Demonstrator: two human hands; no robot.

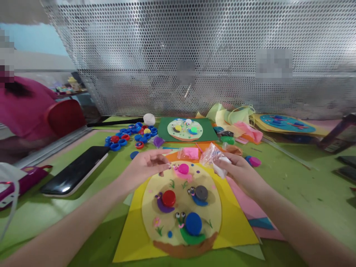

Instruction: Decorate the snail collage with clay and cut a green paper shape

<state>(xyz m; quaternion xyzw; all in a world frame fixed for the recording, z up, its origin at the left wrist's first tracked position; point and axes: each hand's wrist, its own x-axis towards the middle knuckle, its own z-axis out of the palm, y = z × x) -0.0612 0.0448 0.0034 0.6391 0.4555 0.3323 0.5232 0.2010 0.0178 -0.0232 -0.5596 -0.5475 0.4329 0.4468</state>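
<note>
My left hand (148, 163) hovers over the top left of a cream oval picture (182, 204) on yellow paper (130, 230). Its thumb and fingertips are closed together; whatever is between them is too small to make out. In my right hand (236, 167) is a crinkled clear plastic bag with white modelling clay (221, 168), held above the picture's upper right. Several clay snails with bottle-cap shells decorate the picture: a red cap (168, 198), a grey cap (201, 193), a blue cap (193, 223) and a pink shell (183, 169). Brown clay (189, 248) edges the bottom.
Bottle caps (119, 142) are heaped at the back left, near a black phone (78, 170). Behind stands a similar snail picture on a green card (164, 131). Clay bags (190, 152) and paper scraps (247, 129) lie around. A perforated metal panel (155, 48) closes the back.
</note>
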